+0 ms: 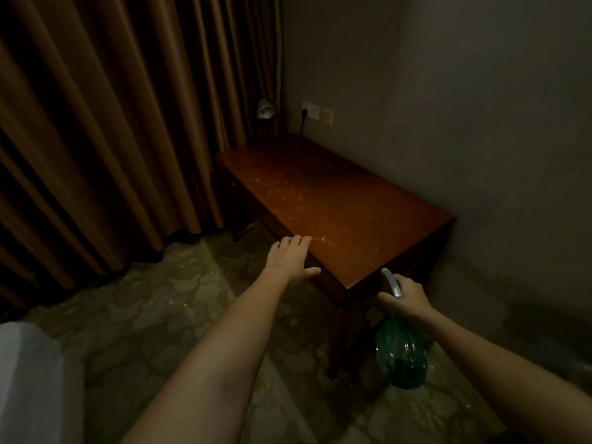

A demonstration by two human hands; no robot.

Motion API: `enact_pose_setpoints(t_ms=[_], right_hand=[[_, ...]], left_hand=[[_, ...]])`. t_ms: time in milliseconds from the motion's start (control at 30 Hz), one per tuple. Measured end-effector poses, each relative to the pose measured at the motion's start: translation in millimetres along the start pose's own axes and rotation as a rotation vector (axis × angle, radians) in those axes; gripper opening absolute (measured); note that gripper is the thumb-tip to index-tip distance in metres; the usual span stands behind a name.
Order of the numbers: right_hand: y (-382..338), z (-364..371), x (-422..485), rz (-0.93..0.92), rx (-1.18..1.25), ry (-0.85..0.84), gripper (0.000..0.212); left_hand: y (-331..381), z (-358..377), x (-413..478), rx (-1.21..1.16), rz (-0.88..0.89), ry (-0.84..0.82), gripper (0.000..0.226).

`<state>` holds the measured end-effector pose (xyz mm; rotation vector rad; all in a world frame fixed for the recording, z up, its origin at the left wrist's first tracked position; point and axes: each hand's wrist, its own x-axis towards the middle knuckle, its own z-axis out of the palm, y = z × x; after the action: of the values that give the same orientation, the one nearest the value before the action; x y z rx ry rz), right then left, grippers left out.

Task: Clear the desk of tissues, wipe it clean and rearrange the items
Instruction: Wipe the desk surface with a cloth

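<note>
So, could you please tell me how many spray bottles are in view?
1: the green bottle is gripped by the right hand, just below the desk's near corner. Others may lie outside the frame.

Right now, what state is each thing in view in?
Desk: top speckled with pale spots.
Left hand: open, fingers resting on the desk edge.
Right hand: grips the head of the spray bottle.
Spray bottle: off the desk, nozzle toward it.
Lamp: unlit.
Curtain: drawn shut.
Plug: in the wall socket.
</note>
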<state>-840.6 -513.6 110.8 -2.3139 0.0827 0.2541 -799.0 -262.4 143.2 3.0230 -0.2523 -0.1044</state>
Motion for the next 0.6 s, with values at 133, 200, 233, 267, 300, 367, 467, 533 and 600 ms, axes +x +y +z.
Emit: enact_pose_setpoints(t_ms=[133,200,233,267,300,367,467,533,600], right_hand=[[-19,11,-1,-0.070,-0.014,-0.041,0.026],[-26,17,2,-0.069,-0.025,-0.046,0.023],[-29,19,4,-0.059,-0.046,-0.039,0.023],[-32,23,7,-0.040,-0.071,-0.030,0.022],[-35,26,9,-0.024,-0.099,-0.022,0.021],[-42,35,12,-0.005,-0.141,-0.018,0.016],[-51,41,16,0.016,-0.151,-0.027,0.018],[-56,40,18,0.001,-0.121,-0.054,0.017],[-59,39,22,-0.041,-0.103,-0.084,0.020]], left_hand=[[-12,-3,-7,-0.003,-0.014,0.004,0.083],[-21,-5,-13,0.003,-0.032,0.008,0.085],[-25,-7,-16,0.009,-0.041,0.010,0.086],[-29,-9,-19,0.013,-0.052,0.011,0.087],[-34,-10,-22,0.012,-0.066,0.012,0.089],[-43,-13,-27,0.010,-0.103,0.009,0.092],[-55,-15,-33,0.016,-0.151,-0.008,0.092],[-64,-16,-36,0.020,-0.163,-0.011,0.090],[-71,-16,-38,0.039,-0.165,-0.009,0.088]])
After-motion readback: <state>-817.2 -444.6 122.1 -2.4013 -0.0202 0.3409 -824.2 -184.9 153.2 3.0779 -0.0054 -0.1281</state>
